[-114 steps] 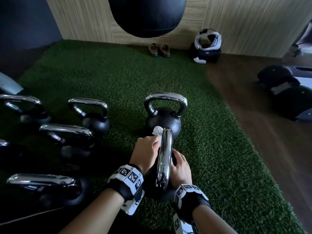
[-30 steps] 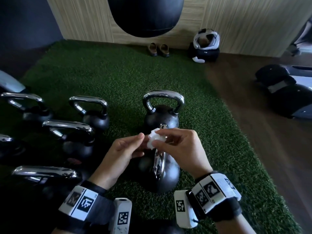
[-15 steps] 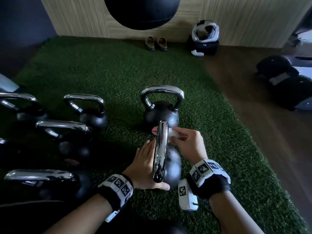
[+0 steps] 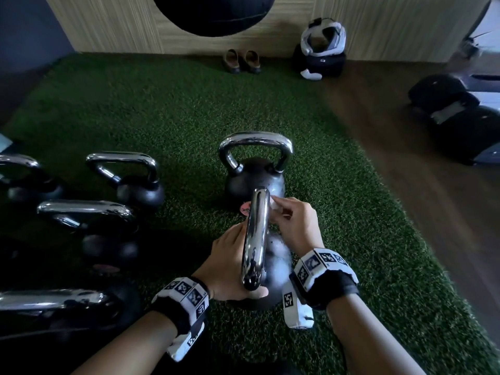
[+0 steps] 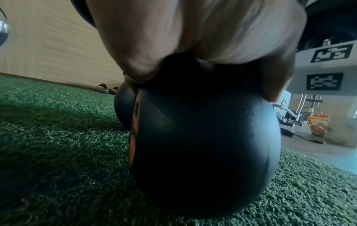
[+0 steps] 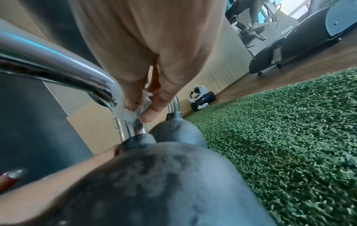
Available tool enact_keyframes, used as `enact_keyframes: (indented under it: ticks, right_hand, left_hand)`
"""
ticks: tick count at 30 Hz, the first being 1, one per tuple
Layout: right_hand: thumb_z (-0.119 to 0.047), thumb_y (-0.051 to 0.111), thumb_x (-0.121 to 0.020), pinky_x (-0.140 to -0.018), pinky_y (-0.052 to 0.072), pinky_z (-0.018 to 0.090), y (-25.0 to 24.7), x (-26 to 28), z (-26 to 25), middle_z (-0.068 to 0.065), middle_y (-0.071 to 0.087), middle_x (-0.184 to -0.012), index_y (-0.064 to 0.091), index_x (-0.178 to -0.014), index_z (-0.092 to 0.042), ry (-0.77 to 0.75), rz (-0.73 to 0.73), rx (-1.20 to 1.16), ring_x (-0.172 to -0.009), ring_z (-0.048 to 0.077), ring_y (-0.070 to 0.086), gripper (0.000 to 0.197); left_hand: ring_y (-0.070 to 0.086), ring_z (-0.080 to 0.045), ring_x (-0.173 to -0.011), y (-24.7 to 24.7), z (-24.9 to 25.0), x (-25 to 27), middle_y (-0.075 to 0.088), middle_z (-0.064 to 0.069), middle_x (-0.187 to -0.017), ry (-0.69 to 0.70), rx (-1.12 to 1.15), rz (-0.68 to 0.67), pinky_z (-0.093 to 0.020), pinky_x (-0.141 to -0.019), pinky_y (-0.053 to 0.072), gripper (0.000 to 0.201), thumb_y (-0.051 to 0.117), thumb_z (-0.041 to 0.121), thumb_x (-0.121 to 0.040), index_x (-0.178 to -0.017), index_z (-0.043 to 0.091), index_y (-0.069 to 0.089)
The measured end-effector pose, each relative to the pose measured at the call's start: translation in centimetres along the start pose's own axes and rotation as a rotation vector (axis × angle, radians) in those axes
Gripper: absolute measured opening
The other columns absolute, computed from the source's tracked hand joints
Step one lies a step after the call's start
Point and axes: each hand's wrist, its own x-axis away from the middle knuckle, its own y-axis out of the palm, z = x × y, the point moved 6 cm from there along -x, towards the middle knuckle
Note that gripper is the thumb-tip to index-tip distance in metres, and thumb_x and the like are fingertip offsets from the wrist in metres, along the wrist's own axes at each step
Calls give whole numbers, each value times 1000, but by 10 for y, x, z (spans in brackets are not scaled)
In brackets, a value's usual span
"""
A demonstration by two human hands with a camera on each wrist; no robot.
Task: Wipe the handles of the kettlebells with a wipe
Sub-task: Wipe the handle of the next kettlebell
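The near kettlebell (image 4: pixel 277 269) stands on green turf, its chrome handle (image 4: pixel 255 239) running away from me. My right hand (image 4: pixel 278 209) pinches a small white wipe (image 4: pixel 273 205) against the right side of the handle's far bend. The right wrist view shows the wipe (image 6: pixel 125 111) pressed between thumb and fingers on the chrome handle (image 6: pixel 58 64). My left hand (image 4: pixel 232 263) lies flat on the left side of the black ball, thumb on its near side under the handle. A second kettlebell (image 4: pixel 255 182) stands just behind it.
Several more chrome-handled kettlebells (image 4: pixel 140 190) stand in rows at the left. A black punching bag (image 4: pixel 216 12) hangs overhead. Shoes (image 4: pixel 240 60) and a helmet on a bag (image 4: pixel 322 50) sit by the wall. Wooden floor (image 4: pixel 433 212) and dark machines (image 4: pixel 460 117) lie to the right.
A second ago both hands held the wipe above the kettlebell. My right hand took it to the handle's far end, and my left hand dropped onto the ball.
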Motion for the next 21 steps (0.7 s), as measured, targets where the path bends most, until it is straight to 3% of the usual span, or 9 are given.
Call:
enact_keyframes:
  ticks: [2, 4, 5, 6, 8, 10, 14, 17, 21]
  right_hand:
    - [-23, 73, -90, -90, 58, 42, 3, 0, 2, -12, 68, -94, 74, -119, -11, 78, -110, 31, -90, 14, 64, 32]
    - [-39, 75, -82, -84, 61, 54, 0, -7, 7, -5, 75, -94, 77, -114, -25, 16, -121, 52, -86, 18, 72, 35]
    - [-47, 73, -78, -79, 62, 51, -3, -12, 8, -7, 76, -92, 76, -110, -35, -21, -89, 59, -81, 17, 73, 34]
    - [-43, 73, -80, -78, 63, 43, -6, -16, 6, -9, 75, -92, 77, -106, -39, -49, -67, 56, -78, 13, 72, 27]
    - [-15, 75, -88, -78, 54, 12, -21, -10, -29, -10, 72, -99, 78, -112, -29, -72, -4, 80, -78, -1, 64, 28]
    - [5, 71, -87, -76, 43, -1, -30, -9, -42, -7, 72, -107, 77, -118, -15, -146, 31, 154, -82, -7, 59, 38]
    - [9, 70, -85, -79, 42, -4, -33, -16, -53, 0, 74, -118, 76, -119, -15, -227, -3, 231, -92, 4, 65, 42]
    - [10, 69, -84, -83, 53, 9, -39, -10, -64, 0, 75, -116, 76, -117, -13, -300, 7, 213, -91, 4, 67, 41]
    - [14, 61, -86, -75, 46, 0, -45, 25, -92, 0, 75, -103, 79, -109, -10, -484, 18, 221, -78, 0, 63, 37]
  left_hand:
    - [19, -18, -150, -1, 1, -2, 19, 3, -162, 2, -16, -16, -38, -126, 15, 132, 94, 48, -61, -160, 21, 11]
    - [20, -21, -150, -1, 0, -4, 22, 3, -159, 7, -22, -34, -44, -126, 18, 130, 94, 50, -61, -159, 21, 14]
    - [21, -21, -150, 0, -4, -6, 23, 5, -156, 3, -13, -50, -47, -126, 20, 129, 94, 52, -60, -158, 22, 15]
    - [24, -21, -148, 0, -7, -8, 25, 9, -150, 8, 3, -58, -48, -125, 22, 129, 93, 54, -59, -157, 23, 16]
    - [34, -21, -143, -1, -11, -11, 27, 15, -140, 63, 39, -25, -50, -121, 31, 125, 89, 63, -53, -152, 30, 18]
    - [40, -22, -140, -2, -14, -12, 33, 13, -139, 96, 84, 3, -50, -118, 36, 119, 87, 65, -52, -145, 37, 19]
    - [41, -20, -140, 0, -18, -16, 38, 13, -144, 151, 96, -5, -47, -120, 34, 116, 92, 59, -55, -145, 39, 23]
    - [45, -20, -138, 1, -20, -19, 43, 13, -143, 169, 135, -6, -44, -121, 34, 108, 92, 58, -54, -140, 42, 27]
    - [52, -23, -134, 6, -29, -24, 51, 4, -144, 136, 183, -11, -49, -114, 42, 115, 95, 57, -51, -145, 38, 32]
